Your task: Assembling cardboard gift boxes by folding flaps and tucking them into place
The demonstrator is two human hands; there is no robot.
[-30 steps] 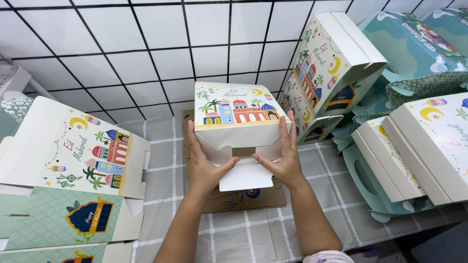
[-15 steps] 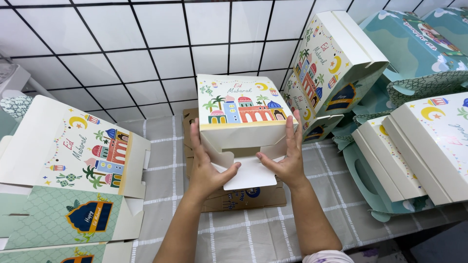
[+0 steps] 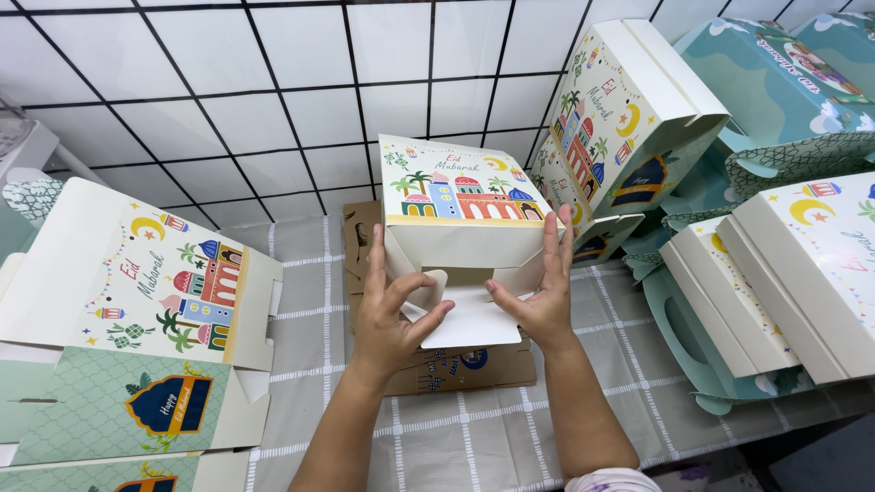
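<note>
I hold a cream cardboard gift box (image 3: 460, 205) printed with colourful domed buildings, palms and a crescent, tilted with its underside toward me. My left hand (image 3: 387, 310) grips its left side, thumb and fingers curled onto a small bottom flap. My right hand (image 3: 542, 292) presses the right side, fingers up along the wall, thumb on the large white bottom flap (image 3: 469, 319) that hangs open. The box is above a brown flat cardboard piece (image 3: 437, 364) lying on the checked cloth.
Flat unfolded boxes (image 3: 137, 310) of the same print are stacked at left. Assembled and half-folded boxes (image 3: 629, 109) lean against the tiled wall at right; teal and white ones (image 3: 784, 273) crowd the right edge. A grey checked tablecloth (image 3: 310, 364) covers the table.
The box has been lifted and tipped a little more toward me. My fingers have shifted from the sides onto the bottom flaps, which now stand partly folded.
</note>
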